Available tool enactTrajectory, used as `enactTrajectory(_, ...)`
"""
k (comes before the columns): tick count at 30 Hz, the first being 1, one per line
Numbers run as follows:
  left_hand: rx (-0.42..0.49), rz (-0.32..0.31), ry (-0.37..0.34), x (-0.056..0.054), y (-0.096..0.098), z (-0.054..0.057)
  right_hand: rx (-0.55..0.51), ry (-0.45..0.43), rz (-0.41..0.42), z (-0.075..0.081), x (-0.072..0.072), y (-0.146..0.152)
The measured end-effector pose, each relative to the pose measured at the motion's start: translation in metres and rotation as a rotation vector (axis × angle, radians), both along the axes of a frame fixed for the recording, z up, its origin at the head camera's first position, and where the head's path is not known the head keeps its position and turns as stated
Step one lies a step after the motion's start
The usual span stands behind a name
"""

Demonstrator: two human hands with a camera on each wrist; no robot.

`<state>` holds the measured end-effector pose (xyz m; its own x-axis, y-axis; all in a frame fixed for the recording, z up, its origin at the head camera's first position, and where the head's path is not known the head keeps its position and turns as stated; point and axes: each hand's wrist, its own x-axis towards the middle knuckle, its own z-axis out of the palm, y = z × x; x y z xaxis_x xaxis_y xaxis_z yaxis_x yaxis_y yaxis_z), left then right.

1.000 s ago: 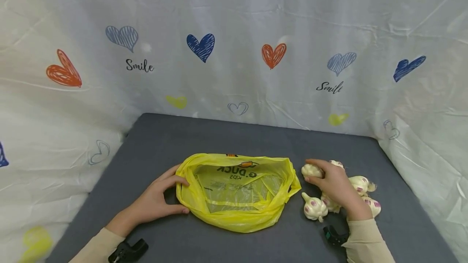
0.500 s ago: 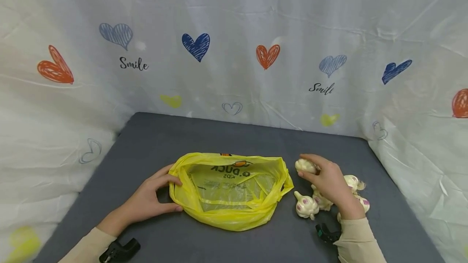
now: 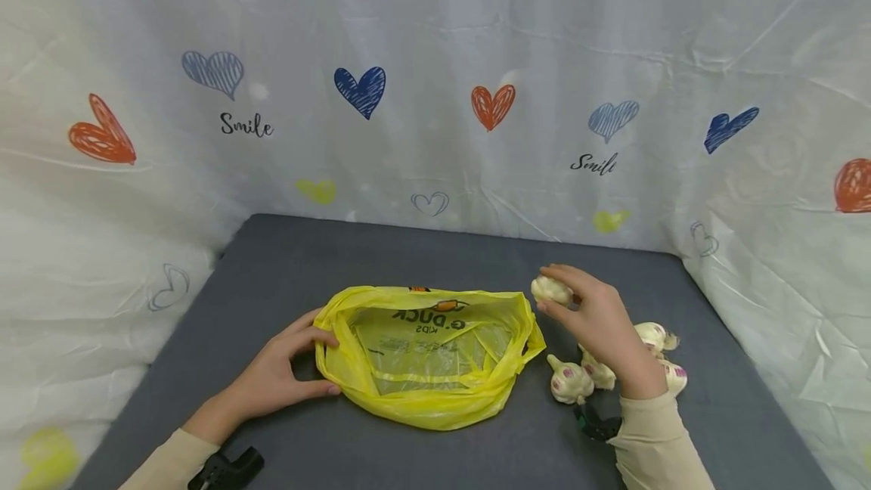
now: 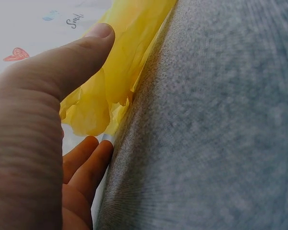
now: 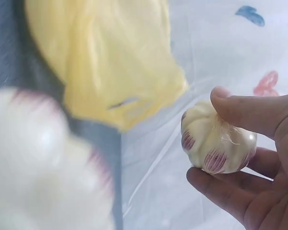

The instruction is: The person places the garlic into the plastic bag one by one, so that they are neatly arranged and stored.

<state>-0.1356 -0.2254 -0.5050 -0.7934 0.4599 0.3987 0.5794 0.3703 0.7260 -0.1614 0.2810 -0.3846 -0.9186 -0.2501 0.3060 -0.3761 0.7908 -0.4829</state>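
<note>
A yellow plastic bag [image 3: 442, 410] with a duck print stands on the dark table, its mouth spread wide. At its left rim my left hand [image 3: 272, 373] holds the bag, fingertips over the edge and thumb along the front side. In the left wrist view the thumb [image 4: 93, 45] lies against the yellow plastic. My right hand [image 3: 602, 324] pinches a garlic bulb [image 3: 550, 291] between thumb and fingers, raised just right of the bag. Purple streaks and root hairs show on that garlic bulb [image 5: 213, 143] in the right wrist view.
Several more garlic bulbs [image 3: 570, 381] lie on the table [image 3: 435, 467] right of the bag, some partly hidden beneath my right forearm. A white curtain [image 3: 422, 36] printed with hearts hangs behind the table and along both sides.
My right hand has lifted the garlic bulb and carried it up and left toward the bag. The left hand stays at the bag's rim. The whole view has shifted slightly.
</note>
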Motion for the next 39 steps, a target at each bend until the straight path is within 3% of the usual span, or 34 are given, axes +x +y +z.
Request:
enactTrajectory(11,-0.032,0.016,-0.003,0.001,-0.001,-0.001,-0.044,-0.018,0.053,0.013,-0.006,-0.036)
enactTrajectory(21,-0.040,0.025,-0.020,0.003,-0.001,-0.001,-0.095,0.005,0.117,0.016,-0.011,-0.065)
enactTrajectory(39,-0.011,0.008,-0.077,0.003,0.000,-0.003,-0.232,-0.054,0.238,0.015,-0.016,-0.117)
